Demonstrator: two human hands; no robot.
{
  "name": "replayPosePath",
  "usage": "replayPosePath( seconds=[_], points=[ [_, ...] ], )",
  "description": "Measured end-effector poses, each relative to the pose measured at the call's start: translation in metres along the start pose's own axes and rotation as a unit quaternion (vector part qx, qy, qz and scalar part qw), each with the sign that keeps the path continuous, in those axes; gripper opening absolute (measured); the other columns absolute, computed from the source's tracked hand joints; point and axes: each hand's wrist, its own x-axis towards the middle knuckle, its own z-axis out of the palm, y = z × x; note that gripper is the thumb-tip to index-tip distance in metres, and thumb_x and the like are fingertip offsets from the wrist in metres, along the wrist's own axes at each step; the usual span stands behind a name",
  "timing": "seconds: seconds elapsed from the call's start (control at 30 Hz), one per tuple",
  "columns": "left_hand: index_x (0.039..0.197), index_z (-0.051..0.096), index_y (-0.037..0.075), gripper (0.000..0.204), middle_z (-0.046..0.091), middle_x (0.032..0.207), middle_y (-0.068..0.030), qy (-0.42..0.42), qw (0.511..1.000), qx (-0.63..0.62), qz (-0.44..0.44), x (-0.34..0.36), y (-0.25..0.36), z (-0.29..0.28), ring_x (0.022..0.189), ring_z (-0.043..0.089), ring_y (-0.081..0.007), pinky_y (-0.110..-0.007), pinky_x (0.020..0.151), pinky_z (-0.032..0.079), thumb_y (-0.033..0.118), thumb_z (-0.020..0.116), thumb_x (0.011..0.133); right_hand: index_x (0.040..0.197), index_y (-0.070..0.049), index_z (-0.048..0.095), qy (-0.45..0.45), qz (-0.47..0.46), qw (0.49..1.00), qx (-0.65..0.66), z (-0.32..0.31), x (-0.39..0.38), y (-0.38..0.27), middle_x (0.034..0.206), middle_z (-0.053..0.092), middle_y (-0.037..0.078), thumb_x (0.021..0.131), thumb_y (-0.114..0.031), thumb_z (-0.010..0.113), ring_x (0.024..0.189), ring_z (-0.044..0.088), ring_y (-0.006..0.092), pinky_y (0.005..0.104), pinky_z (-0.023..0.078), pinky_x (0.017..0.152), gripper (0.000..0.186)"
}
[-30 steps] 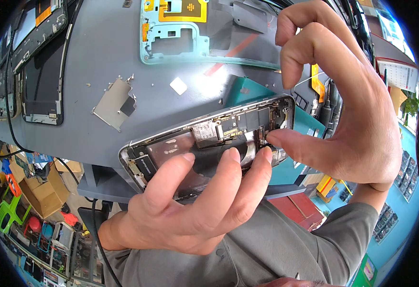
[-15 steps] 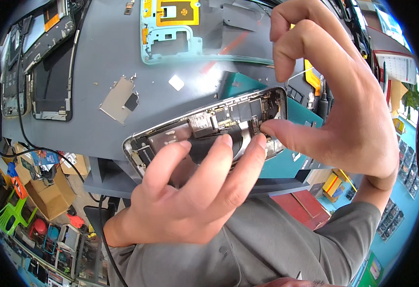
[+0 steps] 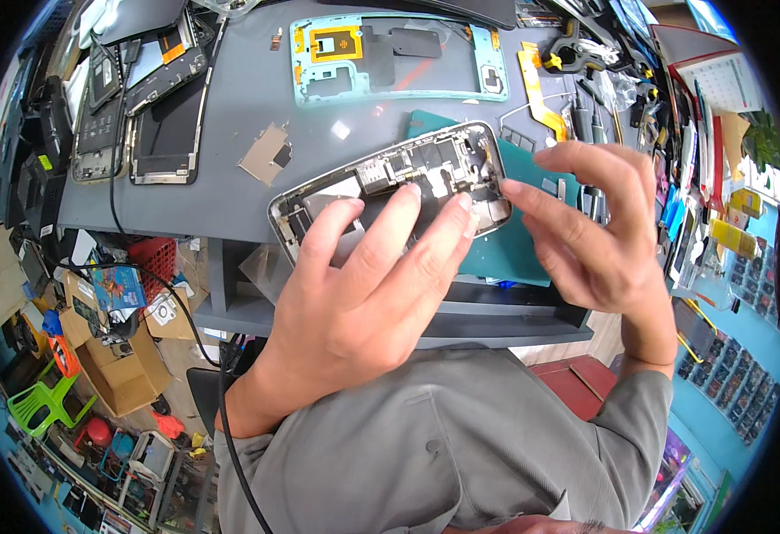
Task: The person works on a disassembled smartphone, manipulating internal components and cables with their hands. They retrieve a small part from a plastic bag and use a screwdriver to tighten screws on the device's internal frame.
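The left hand (image 3: pixel 367 294) is clamping its grip on an opened smartphone (image 3: pixel 381 175), three fingertips pressing along the near side of its exposed interior; the thumb is staying out of sight. The smartphone is lying at a slant, its right-hand end rising away from the person and sitting above a green mat (image 3: pixel 514 254), its left-hand end reaching toward the near edge of the grey table (image 3: pixel 230 196). Its circuit board is showing toward the right-hand end. The right hand (image 3: pixel 608 240) is bending in from the right, its grip standing apart, with one fingertip meeting the phone's right-hand edge and another finger curling above it.

Beyond the phone, a light-blue phone frame (image 3: pixel 336 68) is lying across the table. A yellow-orange flex cable (image 3: pixel 532 80) is resting to its right, near a black spring clamp (image 3: pixel 577 52). A metal shield plate (image 3: pixel 263 158) and a small white square (image 3: pixel 341 130) are lying between the frame and the phone, toward the left. Farther left, a dark phone screen (image 3: pixel 169 133) is leaning among other phone parts.
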Motion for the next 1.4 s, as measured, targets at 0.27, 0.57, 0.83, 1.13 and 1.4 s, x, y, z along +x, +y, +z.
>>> replayPosePath(
  seconds=[0.27,0.57,0.83,1.13,1.4],
  points=[
    [0.131,0.085,0.008,0.040,0.076,0.145,-0.0024,0.016,1.000,-0.012,0.023,0.000,-0.001,0.002,0.131,0.066,-0.0301,-0.048,0.107,0.050,0.015,0.083,0.092,0.136,-0.005,0.082,0.086,-0.004,0.996,-0.025,0.028,-0.034,-0.015,0.140,0.071,0.013,0.075,-0.008,0.083,0.109,0.066,0.0334,0.0436,0.055,0.095,0.061],
    [0.136,0.082,0.006,0.046,0.074,0.149,-0.0039,0.007,0.999,-0.004,0.039,-0.004,-0.002,0.002,0.135,0.064,-0.0301,-0.050,0.110,0.049,0.015,0.082,0.090,0.137,-0.006,0.080,0.108,-0.010,0.992,-0.066,0.040,-0.037,-0.022,0.138,0.069,0.010,0.079,-0.017,0.083,0.108,0.066,0.0289,0.0447,0.053,0.095,0.059],
    [0.139,0.081,0.006,0.051,0.072,0.152,-0.0036,-0.002,1.000,-0.013,0.025,-0.005,0.001,0.000,0.135,0.064,-0.0302,-0.051,0.111,0.048,0.015,0.082,0.089,0.147,-0.013,0.077,0.086,0.010,0.994,-0.064,0.038,-0.018,-0.029,0.148,0.065,0.010,0.088,-0.028,0.080,0.116,0.064,0.0310,0.0476,0.050,0.101,0.061],
    [0.141,0.080,0.008,0.052,0.072,0.153,-0.0024,0.001,1.000,-0.017,0.019,-0.006,0.001,0.001,0.135,0.063,-0.0290,-0.051,0.113,0.047,0.018,0.083,0.090,0.146,-0.010,0.076,0.072,0.003,0.991,-0.109,0.041,-0.013,-0.032,0.149,0.066,0.009,0.090,-0.032,0.078,0.119,0.064,0.0295,0.0486,0.050,0.105,0.060],
    [0.138,0.083,0.010,0.050,0.073,0.152,-0.0007,0.023,1.000,-0.006,0.014,-0.011,0.000,0.005,0.137,0.062,-0.0270,-0.049,0.114,0.048,0.023,0.085,0.090,0.138,-0.005,0.078,0.068,-0.009,0.992,-0.109,0.046,-0.014,-0.034,0.151,0.065,0.005,0.089,-0.033,0.080,0.121,0.064,0.0257,0.0476,0.051,0.106,0.057]
  ],
)
